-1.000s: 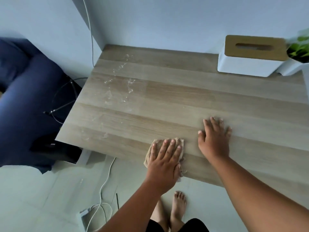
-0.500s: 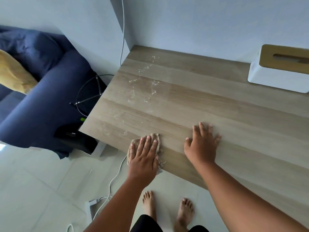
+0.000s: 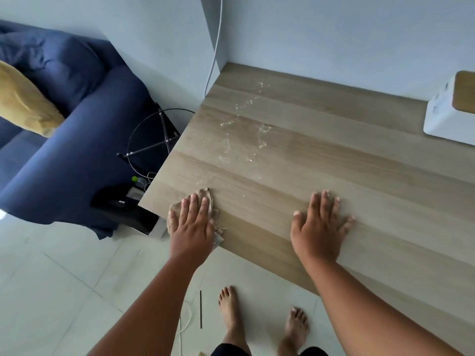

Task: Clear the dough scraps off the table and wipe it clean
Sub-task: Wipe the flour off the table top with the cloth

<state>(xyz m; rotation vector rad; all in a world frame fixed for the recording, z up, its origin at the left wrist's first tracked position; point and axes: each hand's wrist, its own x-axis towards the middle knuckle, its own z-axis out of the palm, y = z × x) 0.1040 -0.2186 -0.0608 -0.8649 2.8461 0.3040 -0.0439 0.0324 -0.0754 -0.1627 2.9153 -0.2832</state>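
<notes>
A wooden table (image 3: pixel 334 160) fills the right half of the head view. Pale dough smears and flour streaks (image 3: pixel 244 134) lie across its left part, toward the wall. A small tan cloth (image 3: pixel 204 196) lies at the table's near left corner, partly over the edge. My left hand (image 3: pixel 192 227) presses flat on the cloth with straight fingers. Further right, my right hand (image 3: pixel 318 224) rests flat on the bare wood near the front edge, fingers spread.
A white tissue box with a wooden lid (image 3: pixel 452 109) stands at the right by the wall. Left of the table are a blue sofa (image 3: pixel 59 140) with a yellow cushion (image 3: pixel 23 101), a wire-frame stand (image 3: pixel 156 134) and cables. My bare feet are on the tiled floor.
My left hand has slid the cloth leftward along the front edge to the table's near left corner. The right hand stays flat on the wood. The view has shifted left.
</notes>
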